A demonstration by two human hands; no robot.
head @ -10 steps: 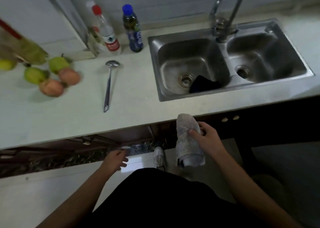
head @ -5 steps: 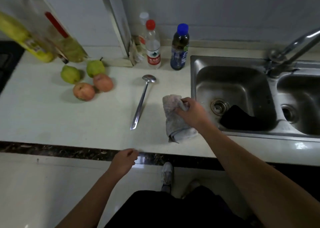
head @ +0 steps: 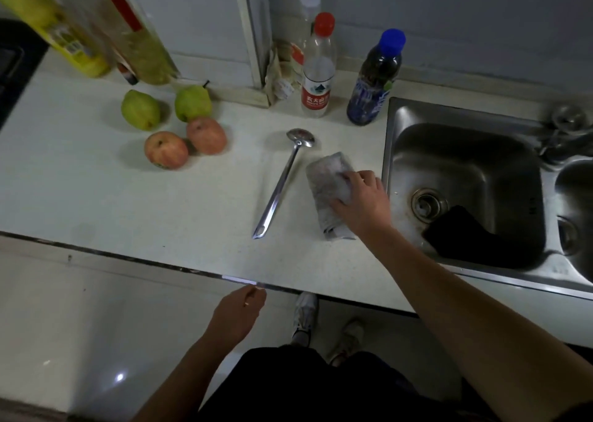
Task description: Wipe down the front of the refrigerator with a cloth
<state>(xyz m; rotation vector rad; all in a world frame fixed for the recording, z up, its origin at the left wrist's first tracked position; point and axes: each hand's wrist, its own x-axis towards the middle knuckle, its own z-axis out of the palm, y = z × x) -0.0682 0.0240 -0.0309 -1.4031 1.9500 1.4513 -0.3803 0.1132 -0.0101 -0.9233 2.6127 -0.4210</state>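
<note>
A folded grey cloth (head: 324, 178) lies on the white counter (head: 96, 197) just left of the sink. My right hand (head: 361, 202) rests on the cloth's right side, fingers closed around it. My left hand (head: 239, 312) hangs below the counter's front edge, loosely curled and holding nothing. No refrigerator is in view.
A steel ladle (head: 282, 178) lies left of the cloth. Two pears (head: 141, 109) and two apples (head: 166, 149) sit further left. Bottles (head: 316, 68) stand at the back wall. The double sink (head: 465, 178) holds a dark rag (head: 465, 232).
My right hand lifted the cloth from below the counter edge and set it down on the counter beside the ladle. The view swung left and closer.
</note>
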